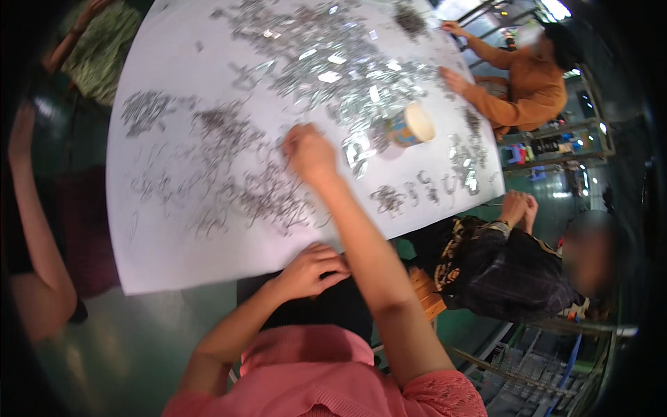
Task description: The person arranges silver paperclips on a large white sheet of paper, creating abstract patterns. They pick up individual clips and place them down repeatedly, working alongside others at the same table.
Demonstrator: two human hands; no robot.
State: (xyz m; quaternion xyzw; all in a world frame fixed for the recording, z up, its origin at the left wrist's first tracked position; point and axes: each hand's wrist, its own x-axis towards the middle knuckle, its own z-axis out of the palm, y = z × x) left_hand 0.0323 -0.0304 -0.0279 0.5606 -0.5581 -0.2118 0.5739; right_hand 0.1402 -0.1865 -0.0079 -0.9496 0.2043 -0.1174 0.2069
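Blur hides what right hand (309, 153) pinches.

A broad white desk (174, 257) stands on a glossy green floor (132, 347) that mirrors the overhead light. Metal racks (556, 139) line the right side of the room, with bright light (556, 8) at the upper right corner. A wooden stool (425, 292) and a metal frame (514, 361) occupy the lower right.
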